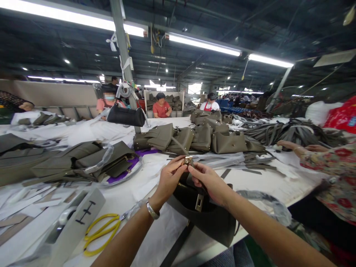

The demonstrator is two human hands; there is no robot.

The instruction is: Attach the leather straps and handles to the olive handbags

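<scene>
You have before you a dark olive handbag (211, 220), smooth and matt, its body slumped and tilted, with an upright gold-toned plate (199, 203) with a slot in it on its front and a zip-like gold glint at the opening. It sits at the near edge of the white table (264, 178), right of the middle, directly below your fingers and partly hidden by your right forearm. Your left hand (174, 172) is closed to a pinch, thumb against fingertips, on a small gold-toned fitting (188, 160) above the bag's opening. Your right hand (208, 181) meets it from the right, its thumb and fingers also drawn together on the fitting, the palm over the bag's dark leather; your fingers cover the rest, so you cannot tell how the fitting joins the bag. A narrow olive strip (179, 144) shows just beyond it on the far side. A dark strap (179, 241) runs from under the bag towards you. Yellow-handled scissors (118, 218) lie left of your left forearm, and a row of similar olive bags (183, 139) stands on the far side.
</scene>
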